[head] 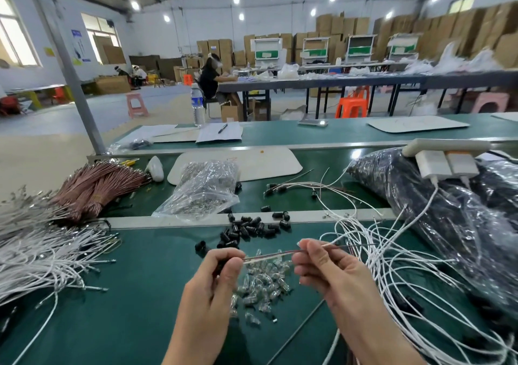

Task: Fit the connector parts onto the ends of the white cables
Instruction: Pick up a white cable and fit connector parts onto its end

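no writing can be read anywhere; the label on the water bottle (198, 104) at the far side of the table (145, 280) is too blurred to make out.

the left hand (215, 278) has its grip pinched closed on a small dark connector part (221, 264), thumb and forefinger pressed together at one end of a thin cable (269, 255). the right hand (325, 266) pinches the same cable between its fingertips (304, 245), so the short stretch between the two hands runs straight and a little above the table. the cable looks reddish and white there; motion blur hides the detail.

directly below that stretch lies a heap of clear connector parts (260, 286). beyond it, toward the metal rail (196, 221) crossing the table, sit scattered black caps (249, 228). right of the heap a loose tangle of white cables (398, 255) spreads to the table edge, against a dark plastic bag (437, 196). left of the heap a bare patch of green surface, then bundled white cables (36, 255).
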Tool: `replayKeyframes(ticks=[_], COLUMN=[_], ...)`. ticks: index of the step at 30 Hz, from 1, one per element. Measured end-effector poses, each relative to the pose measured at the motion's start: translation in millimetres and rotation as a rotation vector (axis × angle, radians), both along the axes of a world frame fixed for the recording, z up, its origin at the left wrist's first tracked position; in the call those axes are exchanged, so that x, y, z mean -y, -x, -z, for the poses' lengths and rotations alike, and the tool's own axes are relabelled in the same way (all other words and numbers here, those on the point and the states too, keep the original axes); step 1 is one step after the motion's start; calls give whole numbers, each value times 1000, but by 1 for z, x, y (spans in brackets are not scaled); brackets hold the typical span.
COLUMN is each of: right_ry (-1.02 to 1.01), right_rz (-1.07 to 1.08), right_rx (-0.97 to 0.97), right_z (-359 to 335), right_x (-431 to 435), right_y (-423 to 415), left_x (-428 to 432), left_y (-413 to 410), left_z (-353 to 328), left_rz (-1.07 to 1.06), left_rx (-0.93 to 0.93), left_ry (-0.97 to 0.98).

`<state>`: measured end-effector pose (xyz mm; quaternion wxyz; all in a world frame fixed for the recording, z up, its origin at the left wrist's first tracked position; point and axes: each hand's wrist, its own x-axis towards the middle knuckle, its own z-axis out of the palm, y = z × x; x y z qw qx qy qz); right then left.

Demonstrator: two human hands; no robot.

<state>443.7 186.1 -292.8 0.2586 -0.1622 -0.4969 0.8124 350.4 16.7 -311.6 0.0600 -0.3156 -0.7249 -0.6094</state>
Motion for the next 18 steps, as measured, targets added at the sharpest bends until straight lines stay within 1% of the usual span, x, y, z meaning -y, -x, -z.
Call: replayKeyframes(ticks=[2,5,7,11,13,14,15,16,18], right_ry=[-7,-155,-271,-472,-510,-498,-465,-430,-424], right_rz=[48,116,150,231,240,212,155,92,-13], right_rx=[-29,-17,-9,-72,-75,-44,23,121,353], right_z=[-10,-30,-49,-103,-129,-139,-147,-148,-130], right_x=[-6,-14,-21,-50,-83,-102,-120,-137,-156], right_y=[-7,-17,-24,-13,14,31,46,58,64], left_x=[5,6,0,-36,-67,-84,-100,-113,-126], left_y=[6,12,12,21,40,55,68,81,99], left_z=[-8,-18,-27,-66,-90,-99,-108,-114,-112], left_rz=[-11,48,86,135,108,84,70,69,97], left_rx=[53,171,211,192,156,174,219,286,456], left_ry=[-125,-259,-271,-263,-262,-260,-225,-146,93])
